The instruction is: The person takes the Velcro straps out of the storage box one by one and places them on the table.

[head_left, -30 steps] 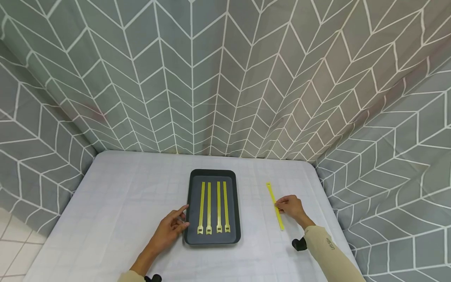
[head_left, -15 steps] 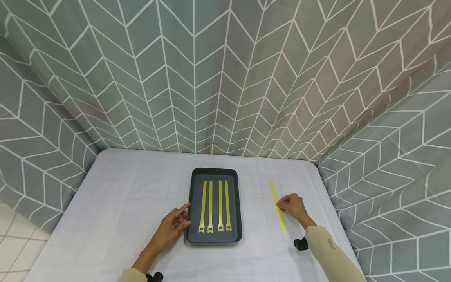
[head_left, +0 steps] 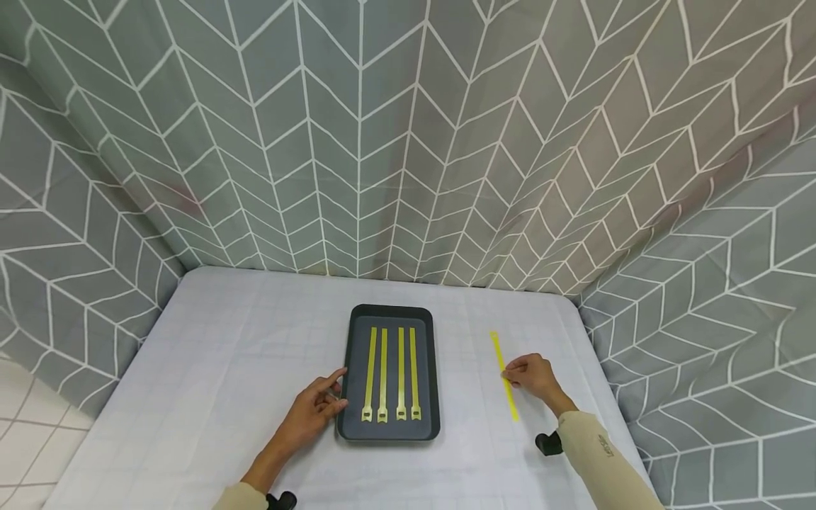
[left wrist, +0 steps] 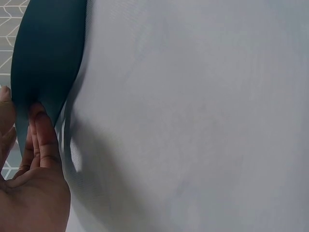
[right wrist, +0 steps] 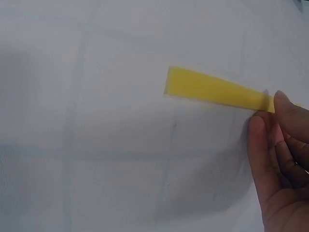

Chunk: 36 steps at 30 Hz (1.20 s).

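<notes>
A dark tray (head_left: 391, 310) lies mid-table with several yellow straps (head_left: 384, 368) laid side by side in it. My left hand (head_left: 336, 391) rests at the tray's left edge with straight fingers touching the rim; in the left wrist view the fingertips (left wrist: 41, 121) meet the tray (left wrist: 46, 53). A loose yellow strap (head_left: 498, 350) lies on the cloth right of the tray. My right hand (head_left: 511, 372) pinches it near its middle. In the right wrist view the strap's end (right wrist: 212, 89) sticks out flat from my right hand (right wrist: 270, 116).
A white gridded cloth (head_left: 223, 354) covers the table. Grey chevron-patterned curtains (head_left: 382, 142) close in the back and both sides. The table's right edge (head_left: 599, 368) runs close to my right hand.
Both hands keep their places at the tray edge and on the loose strap. Only the head view has shifted slightly.
</notes>
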Available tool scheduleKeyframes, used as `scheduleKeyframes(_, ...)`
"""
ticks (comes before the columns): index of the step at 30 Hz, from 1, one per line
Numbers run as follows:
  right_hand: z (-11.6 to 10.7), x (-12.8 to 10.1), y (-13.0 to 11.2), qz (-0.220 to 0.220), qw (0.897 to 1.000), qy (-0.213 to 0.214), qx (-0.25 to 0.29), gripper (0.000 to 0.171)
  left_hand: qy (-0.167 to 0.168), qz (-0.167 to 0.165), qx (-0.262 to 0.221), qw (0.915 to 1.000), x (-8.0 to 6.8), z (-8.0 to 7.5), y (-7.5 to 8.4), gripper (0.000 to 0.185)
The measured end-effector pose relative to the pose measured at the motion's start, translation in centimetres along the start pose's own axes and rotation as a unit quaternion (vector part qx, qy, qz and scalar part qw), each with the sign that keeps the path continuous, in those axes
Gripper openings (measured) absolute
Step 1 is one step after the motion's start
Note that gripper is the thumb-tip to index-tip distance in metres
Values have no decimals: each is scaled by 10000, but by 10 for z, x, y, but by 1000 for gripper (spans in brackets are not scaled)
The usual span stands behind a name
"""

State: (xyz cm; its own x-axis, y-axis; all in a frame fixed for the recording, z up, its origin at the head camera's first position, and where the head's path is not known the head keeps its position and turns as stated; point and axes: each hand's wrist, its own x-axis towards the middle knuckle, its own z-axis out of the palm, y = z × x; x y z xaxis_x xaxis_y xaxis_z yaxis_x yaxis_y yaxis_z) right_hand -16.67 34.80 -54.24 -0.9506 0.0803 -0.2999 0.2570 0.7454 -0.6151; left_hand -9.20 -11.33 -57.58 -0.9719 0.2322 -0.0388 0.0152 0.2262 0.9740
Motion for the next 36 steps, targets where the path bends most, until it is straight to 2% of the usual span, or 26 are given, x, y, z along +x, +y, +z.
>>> scheduleKeyframes(4,-1,2,-4,-12,10000,-1,-78,18,-26,47,-26,10000,-1,-1,3,62)
scheduleKeyframes(12,1,5,-16,-627,9980,91,3,15,53,149,255,9995,-2,-1,2,62)
scheduleKeyframes(15,3,6,-22,-1035,9946,37,-33,16,57,146,328,9993,-3,-1,2,62)
scheduleKeyframes(19,6,7,-35,-1570,9876,-81,-35,17,58,-19,378,9993,-2,0,2,63)
scheduleKeyframes(23,10,10,-51,-1951,9806,-199,25,19,74,-131,331,9993,-2,0,2,62)
scheduleKeyframes(28,16,14,-68,-2140,9764,-252,-140,20,73,-118,258,9996,-1,0,3,62)
scheduleKeyframes(36,26,17,-89,-2490,9673,-461,-140,25,-10,-296,209,9993,-2,-1,3,64)
